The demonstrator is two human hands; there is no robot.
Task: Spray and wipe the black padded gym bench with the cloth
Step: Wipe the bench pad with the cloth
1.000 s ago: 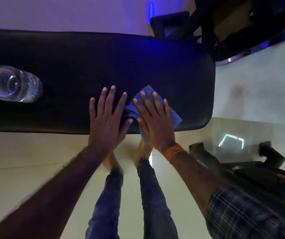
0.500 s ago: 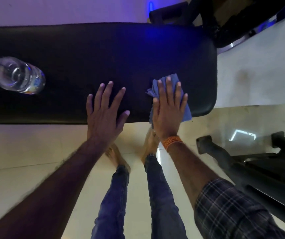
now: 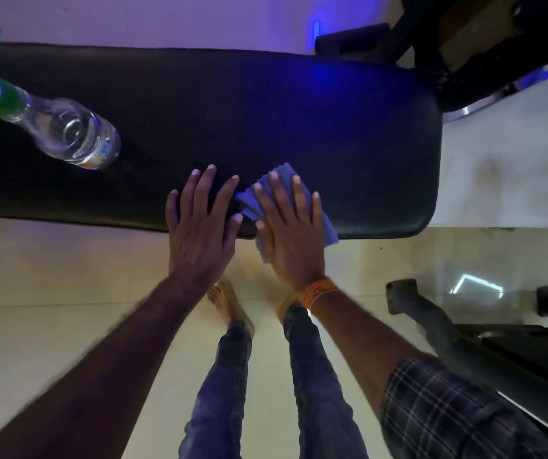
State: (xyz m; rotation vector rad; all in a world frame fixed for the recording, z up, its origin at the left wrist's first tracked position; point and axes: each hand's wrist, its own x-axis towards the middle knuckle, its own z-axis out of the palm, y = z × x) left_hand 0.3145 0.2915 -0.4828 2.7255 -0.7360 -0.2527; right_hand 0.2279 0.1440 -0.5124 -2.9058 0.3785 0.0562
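**Both hands flat on the near edge of a black gym bench, the right one on a blue cloth**

My right hand (image 3: 290, 233) lies flat, fingers straight and spread, pressing a folded blue cloth (image 3: 329, 228) onto the padded bench (image 3: 299, 111). My left hand (image 3: 199, 226) lies flat just beside it on the bare pad, fingers straight and holding nothing. Its thumb is against the cloth's left edge, so the two hands sit close together. The cloth is at the bench's near edge, toward the right end, and part of it hangs over the edge under my palm. An orange band (image 3: 319, 291) circles my right wrist.

Further left on the pad is a clear spray bottle (image 3: 73, 134) with a green top, well apart from my hands. I cannot tell whether it stands or lies. Below me are my bare feet on a pale glossy floor (image 3: 50, 276). Dark gym equipment (image 3: 464, 332) sits near right, and more stands beyond the bench's far right end.

I judge three risks. A stroke pulled nearer could drag the overhanging cloth off the edge and drop it on the floor. A long sweep left would first bump my own left hand, and beyond it could knock the bottle off the bench. If the pad is wet with spray, my leaning left palm could slide, and any drips could make the smooth floor slippery under bare feet.
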